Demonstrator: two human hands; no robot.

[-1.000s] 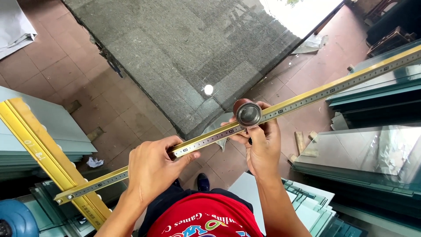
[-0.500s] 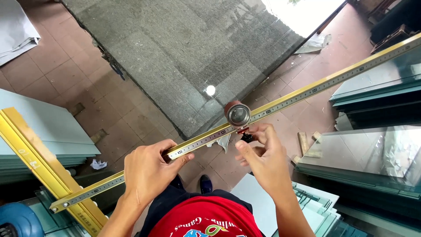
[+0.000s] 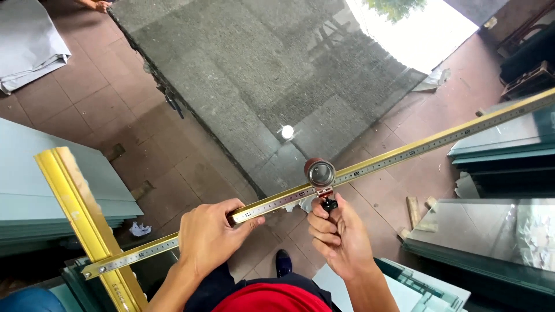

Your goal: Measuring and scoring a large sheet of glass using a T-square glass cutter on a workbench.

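Left hand (image 3: 211, 240): clenched around the long yellow ruler (image 3: 404, 155), fingers curled over the top edge, thumb pointing along it toward the cutter head.
Right hand (image 3: 341, 237): closed on the small black knob (image 3: 329, 204) under the cutter head, fingertips pinched around it, palm turned up.
Ruler: long metal bar with a printed scale, running slantwise from low on the left, near the yellow rail, up to the right edge of the view; held in the air above the floor, crossing over the near corner of the glass sheet.
Cutter head (image 3: 319, 172): round, dark red with a shiny face, sitting on the ruler just right of the left hand and directly above the right hand's fingers.
Glass sheet (image 3: 243, 75): large, grey and reflective, lying flat in the upper middle, with a bright spot of light near its lower corner.
Yellow rail (image 3: 87, 225): wide gold-coloured bar at lower left, touching or passing under the ruler's low end; cannot tell which.
Glass stacks (image 3: 497, 237): greenish panes piled at right and at lower right; more flat grey panels (image 3: 40, 190) at left.
Floor (image 3: 115, 115): reddish-brown tiles, with wood scraps (image 3: 413, 211) near the right stack and a crumpled scrap of paper (image 3: 139, 229) near the rail.
Shirt (image 3: 272, 299): red, at the bottom edge between both forearms.
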